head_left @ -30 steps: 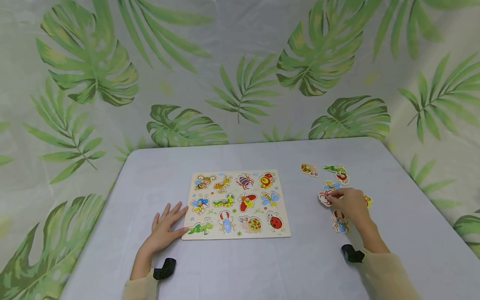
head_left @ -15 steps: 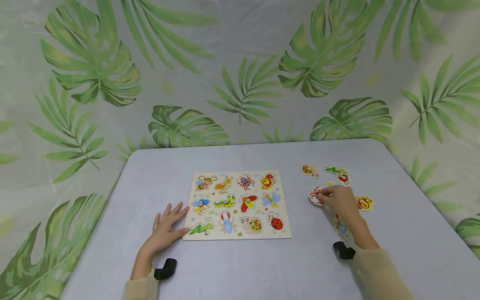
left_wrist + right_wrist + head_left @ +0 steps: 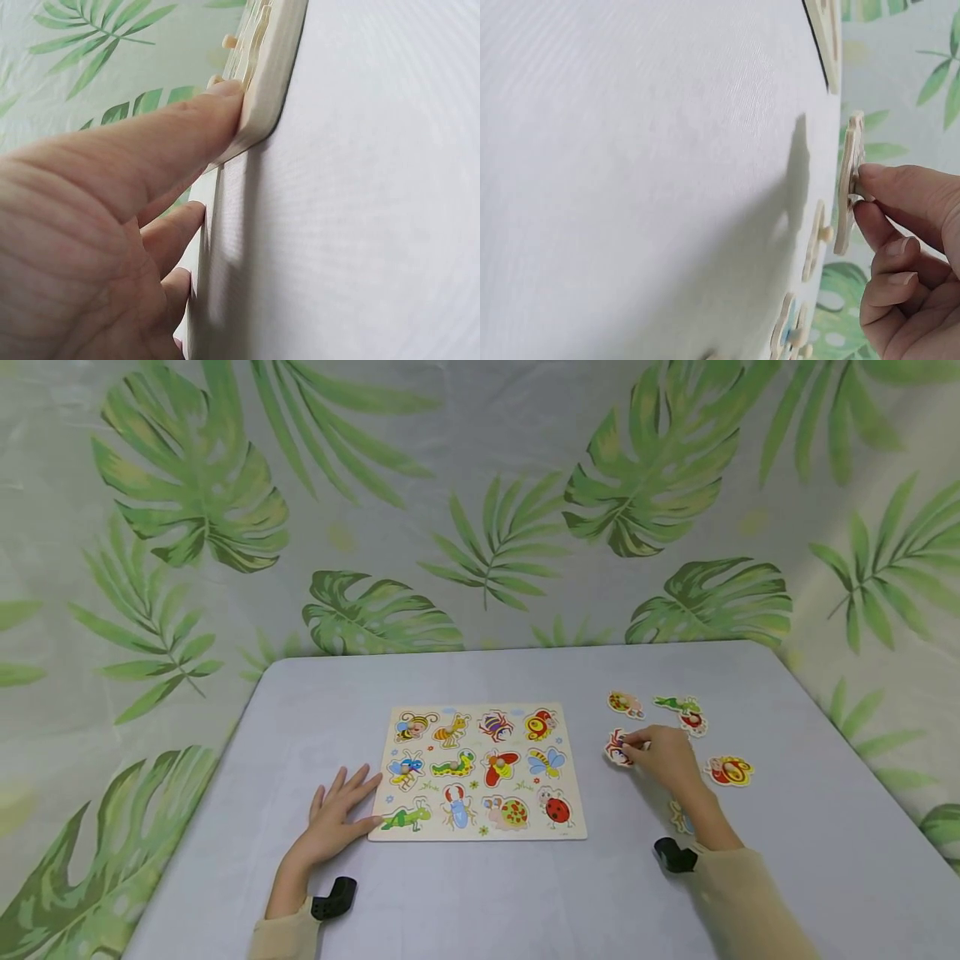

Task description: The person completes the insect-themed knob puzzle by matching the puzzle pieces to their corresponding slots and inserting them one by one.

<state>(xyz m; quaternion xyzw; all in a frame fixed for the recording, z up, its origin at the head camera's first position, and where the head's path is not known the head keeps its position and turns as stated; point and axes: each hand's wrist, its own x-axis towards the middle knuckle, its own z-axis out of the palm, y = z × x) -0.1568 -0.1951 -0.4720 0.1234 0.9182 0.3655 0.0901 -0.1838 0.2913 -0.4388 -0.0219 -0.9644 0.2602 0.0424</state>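
My right hand (image 3: 666, 762) pinches a spider puzzle piece (image 3: 616, 748) by its knob, between thumb and fingertips. In the right wrist view the piece (image 3: 847, 187) is raised off the table, tilted nearly edge-on, with a shadow beyond it. Left of it lies a wooden insect puzzle board (image 3: 442, 837). Several knobbed pieces sit in its upper rows, such as a bee (image 3: 412, 727) and a caterpillar (image 3: 453, 764). My left hand (image 3: 333, 821) rests at the board's left edge, fingers spread. Its thumb (image 3: 187, 124) presses the near corner of the board.
Loose pieces lie on the white table (image 3: 480, 902) at the right: a snail (image 3: 624, 702), a grasshopper (image 3: 675, 703) against a ladybird (image 3: 693, 724), and a butterfly (image 3: 729, 771). A beetle piece (image 3: 681, 818) is partly hidden by my right forearm. A leaf-patterned cloth (image 3: 480, 627) hangs behind.
My right hand has carried the spider piece leftward, away from the loose pieces and closer to the board. The butterfly piece has come into fuller view. My left hand stays at the board.
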